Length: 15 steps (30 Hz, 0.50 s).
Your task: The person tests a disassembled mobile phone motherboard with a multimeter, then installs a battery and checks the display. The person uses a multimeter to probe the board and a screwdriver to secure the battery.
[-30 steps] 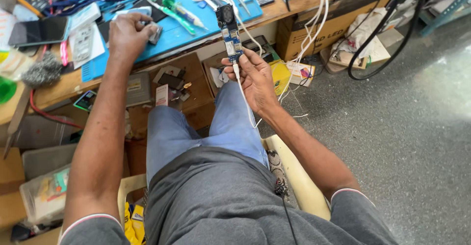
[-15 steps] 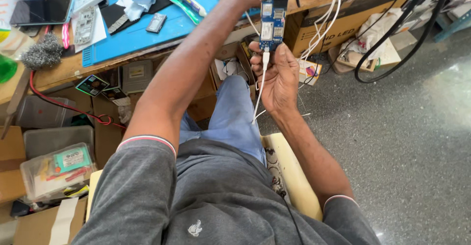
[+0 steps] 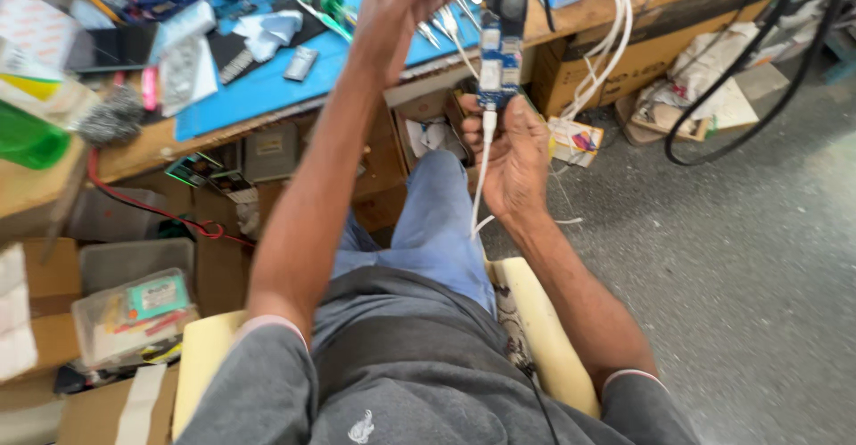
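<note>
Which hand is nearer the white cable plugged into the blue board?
Right. The right hand holds the blue board where the white cable enters; the left hand is raised above, apart from it.

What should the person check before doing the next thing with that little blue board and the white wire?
1. Right hand has a firm hold on the blue circuit board: ok, the fingers wrap its lower end.
2. White cable is plugged into the bottom of the board: ok, it looks seated and hangs down over the lap.
3. Left hand has a steady grip on a tool: cannot tell, the hand is raised by the board and partly cut off by the picture's edge.
4. Cable hangs free of snags: ok, it falls loosely past the knee.
5. Blue mat on the workbench has room to set the board down: not ok, it is crowded with tools and parts.
</note>
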Each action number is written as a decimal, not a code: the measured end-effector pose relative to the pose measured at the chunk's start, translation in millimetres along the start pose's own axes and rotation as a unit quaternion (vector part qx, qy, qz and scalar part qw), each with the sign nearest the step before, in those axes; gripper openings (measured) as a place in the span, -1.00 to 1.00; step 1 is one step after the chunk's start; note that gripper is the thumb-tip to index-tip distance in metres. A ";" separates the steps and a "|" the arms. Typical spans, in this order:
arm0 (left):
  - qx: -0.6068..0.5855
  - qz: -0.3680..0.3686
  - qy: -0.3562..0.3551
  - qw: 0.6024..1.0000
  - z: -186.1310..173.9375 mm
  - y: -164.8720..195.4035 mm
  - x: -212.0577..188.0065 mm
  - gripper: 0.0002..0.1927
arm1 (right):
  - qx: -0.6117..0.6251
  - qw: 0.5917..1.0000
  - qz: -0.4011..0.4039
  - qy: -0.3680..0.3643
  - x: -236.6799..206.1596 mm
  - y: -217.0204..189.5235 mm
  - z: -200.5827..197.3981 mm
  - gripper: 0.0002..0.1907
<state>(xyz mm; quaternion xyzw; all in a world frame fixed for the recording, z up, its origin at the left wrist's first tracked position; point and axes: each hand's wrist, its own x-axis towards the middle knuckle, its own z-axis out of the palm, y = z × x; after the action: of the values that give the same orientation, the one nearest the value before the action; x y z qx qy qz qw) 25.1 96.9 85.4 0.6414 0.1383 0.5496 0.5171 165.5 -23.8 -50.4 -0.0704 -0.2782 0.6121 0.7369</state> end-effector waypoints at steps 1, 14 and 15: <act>-0.090 -0.025 0.018 0.995 -2.4 4.1 -22.2 -0.71 | -0.002 1.000 -0.005 0.002 1.5 -0.8 0.6 -0.67; -0.328 -0.072 0.157 0.929 -17.3 -20.6 -151.9 -0.45 | -0.081 0.996 0.010 -0.032 -3.7 5.7 1.4 -0.65; -0.311 -0.069 0.165 0.933 -18.8 -22.0 -154.8 -0.47 | -0.087 0.996 0.009 -0.028 -3.4 5.7 1.1 -0.65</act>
<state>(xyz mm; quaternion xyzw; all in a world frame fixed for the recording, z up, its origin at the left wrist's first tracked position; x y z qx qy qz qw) -37.5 0.5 -22.2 0.3377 0.0879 0.6267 0.6968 159.7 -25.9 -53.1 -0.1197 -0.3497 0.5942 0.7143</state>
